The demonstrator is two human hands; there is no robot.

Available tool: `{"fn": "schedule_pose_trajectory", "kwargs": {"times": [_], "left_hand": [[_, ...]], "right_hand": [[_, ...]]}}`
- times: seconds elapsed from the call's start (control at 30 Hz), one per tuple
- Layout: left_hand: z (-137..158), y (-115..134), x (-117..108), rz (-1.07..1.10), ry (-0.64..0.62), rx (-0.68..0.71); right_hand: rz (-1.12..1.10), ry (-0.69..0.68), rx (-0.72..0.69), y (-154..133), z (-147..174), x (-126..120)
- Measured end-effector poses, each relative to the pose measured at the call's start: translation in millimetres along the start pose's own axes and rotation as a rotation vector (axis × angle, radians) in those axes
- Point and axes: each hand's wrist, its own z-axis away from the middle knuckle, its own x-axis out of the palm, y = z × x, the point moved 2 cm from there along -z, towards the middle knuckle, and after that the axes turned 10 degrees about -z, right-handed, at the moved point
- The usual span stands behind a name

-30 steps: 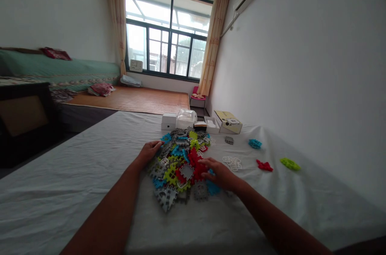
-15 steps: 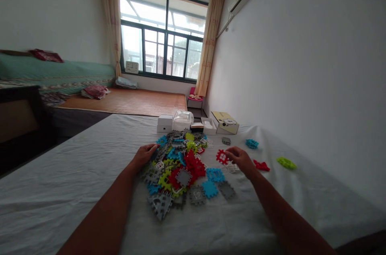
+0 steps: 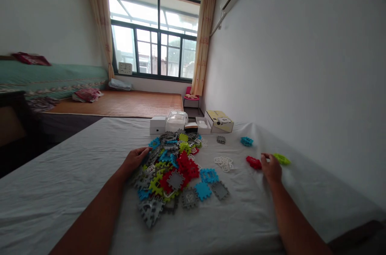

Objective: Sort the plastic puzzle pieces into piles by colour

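Observation:
A big heap of plastic interlocking tiles (image 3: 175, 179) with notched edges, in grey, red, blue and lime green, lies on the sheet. My left hand (image 3: 134, 161) rests at the heap's left edge, fingers stretched out beside grey and blue tiles. Over on the right, my right hand (image 3: 272, 168) is closed, its fingertips at the small pile of red tiles (image 3: 253, 162); a red tile seems to be in the pinch, though the fingers partly hide it. Lime green tiles (image 3: 281, 159) lie just behind that hand. White lattice pieces (image 3: 224, 163) sit between the heap and the red pile.
Blue tiles (image 3: 246, 141) and a grey stack (image 3: 221, 140) lie farther back. A white box (image 3: 158, 125), a clear plastic container (image 3: 176, 120) and a yellow carton (image 3: 220, 121) stand behind the heap. A wall (image 3: 301, 86) bounds the right side.
My right hand has moved right with the red tile, from beside the white lattice pieces to the red pile. My left hand stays at the heap. The view has turned slightly right.

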Motion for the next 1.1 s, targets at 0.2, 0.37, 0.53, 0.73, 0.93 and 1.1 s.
{"fn": "schedule_pose_trajectory", "kwargs": {"times": [0.2, 0.37, 0.53, 0.73, 0.93, 1.1], "left_hand": [[1.3, 0.8, 2.0, 0.022, -0.013, 0.019], [3.8, 6.9, 0.9, -0.004, 0.005, 0.036], [2.2, 3.6, 2.5, -0.029, -0.004, 0.044], [-0.1, -0.4, 3.5, -0.003, -0.017, 0.051], [-2.4, -2.4, 3.3, -0.046, -0.014, 0.051], [-2.0, 0.6, 1.8, -0.094, -0.01, 0.041]], "right_hand": [[-0.221, -0.282, -0.253, -86.5, 37.5, 12.7], [-0.386, -0.886, -0.575, -185.6, 101.3, 31.1], [-0.23, -1.06, -0.725, -220.9, 132.1, 53.5], [-0.326, -1.023, -0.715, -220.3, 125.1, 57.7], [-0.134, -0.596, -0.472, -145.9, 49.1, 33.4], [0.285, -0.299, 0.057, -40.8, 8.8, 5.3]]}}
